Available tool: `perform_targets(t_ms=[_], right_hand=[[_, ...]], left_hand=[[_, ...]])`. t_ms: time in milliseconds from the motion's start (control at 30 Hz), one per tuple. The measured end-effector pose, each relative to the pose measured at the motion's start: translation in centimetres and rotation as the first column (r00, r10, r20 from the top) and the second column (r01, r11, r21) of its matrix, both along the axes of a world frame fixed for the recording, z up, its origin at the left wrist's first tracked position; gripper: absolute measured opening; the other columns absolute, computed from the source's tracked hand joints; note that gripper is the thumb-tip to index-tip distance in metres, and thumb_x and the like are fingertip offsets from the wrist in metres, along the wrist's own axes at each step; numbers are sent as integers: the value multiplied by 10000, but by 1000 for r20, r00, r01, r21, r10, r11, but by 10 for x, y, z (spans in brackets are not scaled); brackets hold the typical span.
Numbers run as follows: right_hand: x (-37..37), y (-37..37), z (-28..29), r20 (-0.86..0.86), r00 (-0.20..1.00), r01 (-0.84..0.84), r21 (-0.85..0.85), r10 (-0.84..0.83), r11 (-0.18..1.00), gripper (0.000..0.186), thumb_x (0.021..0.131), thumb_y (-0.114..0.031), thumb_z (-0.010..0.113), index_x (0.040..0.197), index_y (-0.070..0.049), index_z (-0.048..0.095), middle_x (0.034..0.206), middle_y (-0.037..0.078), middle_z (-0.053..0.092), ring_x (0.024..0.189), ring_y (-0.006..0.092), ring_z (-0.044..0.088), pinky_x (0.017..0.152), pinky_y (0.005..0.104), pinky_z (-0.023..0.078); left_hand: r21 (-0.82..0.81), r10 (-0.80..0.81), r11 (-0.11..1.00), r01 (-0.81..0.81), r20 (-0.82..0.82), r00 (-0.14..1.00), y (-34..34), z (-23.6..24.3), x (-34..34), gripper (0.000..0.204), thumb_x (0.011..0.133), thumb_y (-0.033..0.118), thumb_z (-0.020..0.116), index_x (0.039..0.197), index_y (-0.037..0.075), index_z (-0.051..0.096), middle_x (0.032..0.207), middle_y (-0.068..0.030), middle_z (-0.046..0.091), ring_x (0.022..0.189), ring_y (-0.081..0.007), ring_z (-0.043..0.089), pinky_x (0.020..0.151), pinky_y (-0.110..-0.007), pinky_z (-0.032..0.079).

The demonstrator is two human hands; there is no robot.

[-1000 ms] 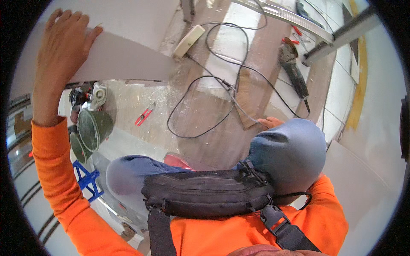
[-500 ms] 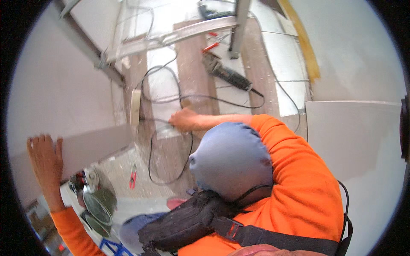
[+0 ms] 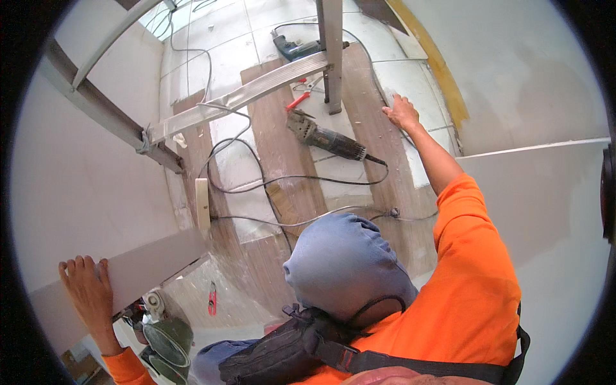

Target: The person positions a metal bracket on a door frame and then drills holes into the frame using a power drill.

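My left hand point(image 3: 88, 295) lies on a long grey board point(image 3: 154, 260) at the left, its fingers spread near the board's upper edge. Out to the right, my right hand point(image 3: 403, 114) reaches over the floor with bent fingers slightly apart. A thin dark cable point(image 3: 371, 61) passes beneath it; whether the fingers touch it is unclear. Between my hands lies a worn angle grinder point(image 3: 327, 138), its cord looping leftward. A plug point(image 3: 393, 212) on a grey cable rests beyond my bent knee point(image 3: 346, 260). Near the grinder's head is a red-handled tool point(image 3: 298, 101).
A metal ladder point(image 3: 240, 96) stands across the far floor, with a blue-black power drill point(image 3: 298, 48) behind its rung. A pale power strip point(image 3: 203, 204) sits by the left wall. Closer in are a red cutter point(image 3: 212, 299) and dark green buckets point(image 3: 168, 340). Cables cross the floor.
My right hand has moved from the cables by the power strip to the far right. The plug now shows beyond my knee. My left hand stays at the board; the view has shifted.
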State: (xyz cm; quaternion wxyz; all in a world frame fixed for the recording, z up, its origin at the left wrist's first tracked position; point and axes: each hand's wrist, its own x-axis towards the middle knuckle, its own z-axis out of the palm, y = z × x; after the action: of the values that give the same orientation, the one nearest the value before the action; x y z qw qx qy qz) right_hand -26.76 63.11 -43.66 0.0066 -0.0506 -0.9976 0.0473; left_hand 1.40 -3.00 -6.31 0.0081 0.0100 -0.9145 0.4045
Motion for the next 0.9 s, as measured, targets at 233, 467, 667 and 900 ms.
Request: perform_targets(t_ms=[233, 467, 667, 900], right_hand=[[74, 51, -42, 160, 983, -94, -13, 95, 995, 179, 946, -117, 496, 1098, -32, 534, 1106, 252, 651, 1004, 471, 646, 816, 574, 511], [262, 134, 15, 512, 857, -55, 183, -48, 982, 149, 908, -59, 502, 959, -10, 633, 949, 241, 707, 872, 448, 692, 740, 552, 546], [310, 136, 45, 993, -32, -210, 103, -112, 972, 265, 907, -263, 617, 837, -51, 759, 793, 126, 733, 728, 263, 721, 676, 420, 568], [-2, 18, 50, 11, 903, -428, 105, 429, 898, 486, 843, -11, 550, 1316, -119, 535, 1190, 135, 643, 1124, 357, 615, 868, 513, 537]], left_hand=[[-15, -8, 1000, 8, -5, 1000, -8, -2, 0, 251, 988, 239, 583, 912, 4, 627, 967, -152, 611, 1039, -326, 559, 1114, -483, 349], [-30, 48, 998, -47, 40, 998, -13, -2, -4, 268, 986, 250, 589, 926, -6, 638, 991, -155, 630, 1057, -323, 571, 1121, -487, 355], [11, 92, 996, -92, 32, 995, -8, 2, 0, 278, 992, 258, 591, 962, -13, 645, 1016, -167, 638, 1106, -323, 578, 1142, -480, 348], [-4, 169, 986, -169, 57, 984, 5, 8, -4, 265, 996, 248, 592, 987, -11, 641, 1029, -169, 633, 1101, -317, 581, 1153, -469, 342]])
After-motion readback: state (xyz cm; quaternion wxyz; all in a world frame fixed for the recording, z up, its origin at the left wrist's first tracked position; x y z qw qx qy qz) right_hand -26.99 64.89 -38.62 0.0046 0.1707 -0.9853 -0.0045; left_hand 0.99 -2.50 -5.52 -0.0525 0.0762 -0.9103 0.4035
